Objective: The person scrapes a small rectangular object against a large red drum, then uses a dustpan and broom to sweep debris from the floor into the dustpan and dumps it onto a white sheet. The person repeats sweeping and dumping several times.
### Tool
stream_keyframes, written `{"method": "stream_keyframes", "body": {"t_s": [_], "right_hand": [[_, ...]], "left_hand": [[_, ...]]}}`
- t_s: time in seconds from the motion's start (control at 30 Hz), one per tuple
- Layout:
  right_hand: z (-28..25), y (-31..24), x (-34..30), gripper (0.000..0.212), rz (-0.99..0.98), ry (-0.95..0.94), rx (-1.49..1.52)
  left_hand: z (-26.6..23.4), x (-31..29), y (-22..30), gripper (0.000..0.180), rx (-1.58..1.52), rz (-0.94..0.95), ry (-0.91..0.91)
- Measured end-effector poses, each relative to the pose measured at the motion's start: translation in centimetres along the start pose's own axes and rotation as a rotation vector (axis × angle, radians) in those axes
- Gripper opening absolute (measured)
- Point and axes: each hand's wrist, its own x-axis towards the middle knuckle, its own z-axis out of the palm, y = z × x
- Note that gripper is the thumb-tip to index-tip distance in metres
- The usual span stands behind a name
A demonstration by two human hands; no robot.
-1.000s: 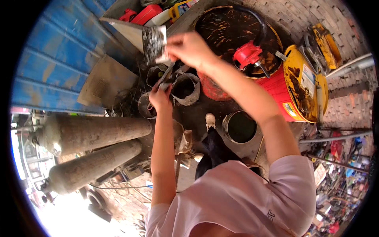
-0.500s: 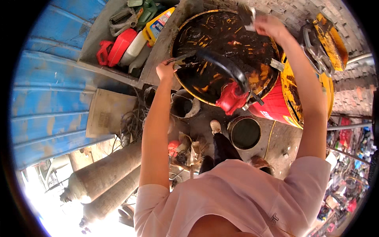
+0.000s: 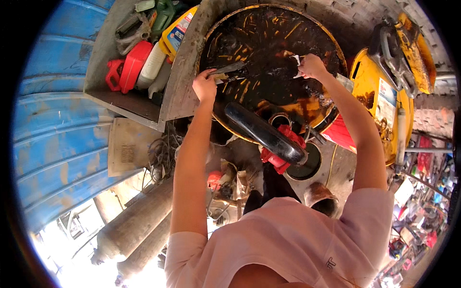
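My left hand (image 3: 205, 86) is closed round a flat grey tool with a long blade (image 3: 228, 69), its tip over the left part of an oily drum top. A pale, stubby piece (image 3: 220, 78) shows just below the blade; whether it belongs to the tool I cannot tell. My right hand (image 3: 311, 66) is closed on a small white piece (image 3: 297, 69), its kind unclear, above the dark wet middle of the drum top (image 3: 269, 45). Yellow streaks and black sludge cover that surface. Between my forearms, at the near rim, stands a thick curved black pipe (image 3: 266, 134) on a red fitting (image 3: 276, 161).
A grey metal bin (image 3: 122, 103) at left holds several plastic jugs, one a red jug (image 3: 137, 66). Yellow containers (image 3: 384, 98) stand at right. Below are a round bucket (image 3: 307, 165), gas cylinders (image 3: 137, 221) and tangled cables (image 3: 161, 151).
My right hand has come down from the drum's far edge toward its middle. My left hand still grips the tool. The view has shifted, and the black pipe appears lower.
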Motion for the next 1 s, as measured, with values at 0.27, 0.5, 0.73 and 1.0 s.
{"method": "stream_keyframes", "body": {"t_s": [0.27,0.5,0.73,1.0], "right_hand": [[2.4,-4.3,0.3,0.014,-0.163,0.038,-0.143],[5.0,-6.2,1.7,0.016,-0.162,-0.001,-0.041],[5.4,-5.8,2.2,0.011,-0.263,0.055,-0.077],[2.8,-8.2,-1.3,0.016,-0.096,-0.047,0.673]], "left_hand": [[1.3,0.2,1.5,0.020,0.089,0.063,-0.102],[1.9,-0.3,1.5,0.021,-0.045,0.078,-0.054],[2.4,-1.6,4.0,0.021,-0.158,0.092,-0.112],[-0.3,-1.7,6.2,0.022,-0.216,0.168,-0.055]]}}
